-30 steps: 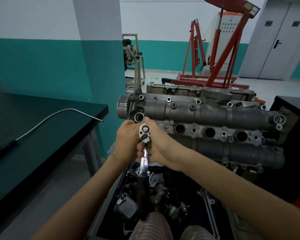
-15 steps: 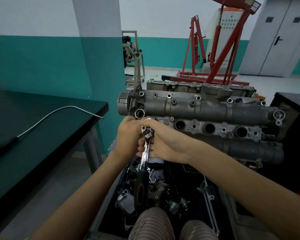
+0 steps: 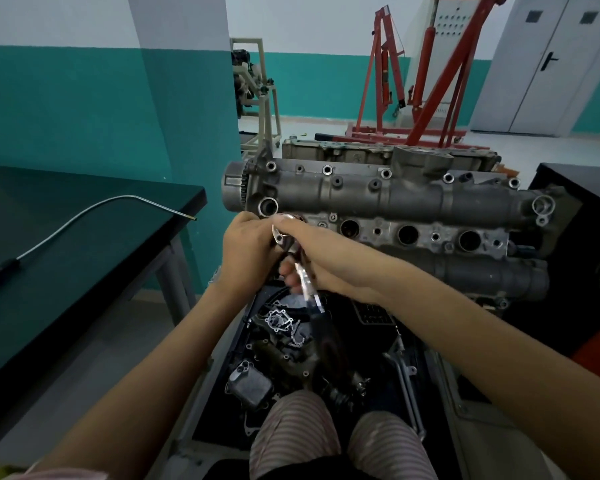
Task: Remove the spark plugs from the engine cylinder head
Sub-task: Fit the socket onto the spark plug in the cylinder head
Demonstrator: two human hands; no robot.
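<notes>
A grey metal cylinder head (image 3: 413,199) lies across the middle of the view, with three open spark plug holes (image 3: 407,234) showing in a row. A chrome ratchet wrench (image 3: 300,268) with a dark handle stands over the leftmost hole, which my hands hide. My right hand (image 3: 312,254) grips the ratchet's shank, thumb over its head. My left hand (image 3: 248,249) is curled against the ratchet head from the left. No spark plug is visible.
A dark green bench (image 3: 66,258) with a bent metal rod (image 3: 94,216) stands at left. Below the head, a black tray (image 3: 371,327) holds loose engine parts. Red engine hoists (image 3: 426,81) stand behind; a black cabinet (image 3: 582,188) is at right.
The ratchet handle has swung from pointing straight down to slanting down-right. Both hands have shifted up slightly with the ratchet head.
</notes>
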